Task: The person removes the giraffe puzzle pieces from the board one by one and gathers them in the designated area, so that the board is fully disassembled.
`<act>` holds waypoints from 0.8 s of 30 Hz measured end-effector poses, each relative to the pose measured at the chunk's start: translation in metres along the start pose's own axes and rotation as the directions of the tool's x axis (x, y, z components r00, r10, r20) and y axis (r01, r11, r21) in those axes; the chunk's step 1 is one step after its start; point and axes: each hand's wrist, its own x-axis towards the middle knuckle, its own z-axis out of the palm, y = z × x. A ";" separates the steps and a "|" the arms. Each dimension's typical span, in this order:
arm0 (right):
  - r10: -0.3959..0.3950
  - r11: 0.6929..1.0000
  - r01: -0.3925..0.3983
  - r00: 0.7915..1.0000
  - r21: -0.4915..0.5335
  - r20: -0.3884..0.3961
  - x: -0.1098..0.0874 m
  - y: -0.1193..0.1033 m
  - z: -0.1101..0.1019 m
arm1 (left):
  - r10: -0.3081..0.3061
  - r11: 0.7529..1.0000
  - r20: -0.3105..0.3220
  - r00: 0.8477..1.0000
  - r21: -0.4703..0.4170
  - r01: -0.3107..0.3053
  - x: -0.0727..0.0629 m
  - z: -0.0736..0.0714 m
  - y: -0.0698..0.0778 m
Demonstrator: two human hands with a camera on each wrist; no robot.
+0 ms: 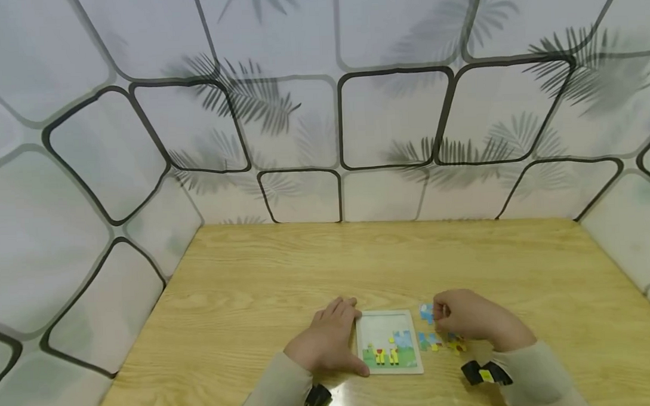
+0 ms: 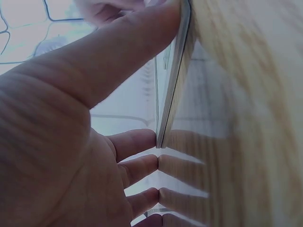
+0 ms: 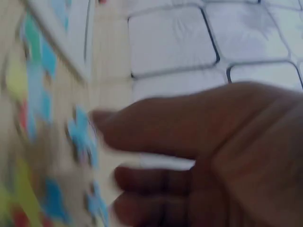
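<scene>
Head view: left of the jigsaw tray point(image 1: 376, 328), the left hand point(image 1: 327, 337), fingers spread, touched its edge, presumably steadying it; right of the tray, loose jigsaw pieces point(image 1: 424, 341) lay handy beside the right hand point(image 1: 467, 316), fingers bent (pinching one? I couldn't tell).

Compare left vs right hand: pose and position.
- Pose: the left hand has its fingers extended and spread; the right hand has its fingers curled in.
- Position: the left hand is at the puzzle board's left edge; the right hand is off its right side, by the loose pieces. Blur hides whether it grips one.

Shared: both arms have pale sleeves.
</scene>
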 end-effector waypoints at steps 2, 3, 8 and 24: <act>-0.085 0.995 0.084 0.996 -0.049 -0.020 0.008 -0.011 0.010 | 0.002 1.000 0.000 1.000 0.001 -0.002 0.000 -0.001 -0.001; -0.116 0.991 0.115 0.993 -0.062 -0.019 0.011 -0.017 0.016 | 0.003 1.000 0.001 1.000 0.003 -0.003 0.000 -0.001 -0.002; -0.166 0.976 0.165 0.986 -0.141 0.003 0.016 -0.035 0.038 | 0.014 1.000 -0.012 1.000 0.010 -0.014 0.000 0.000 0.000; -0.214 0.973 0.213 0.977 -0.090 -0.001 0.018 -0.031 0.043 | -0.005 1.000 -0.013 1.000 0.027 0.006 -0.001 0.002 0.000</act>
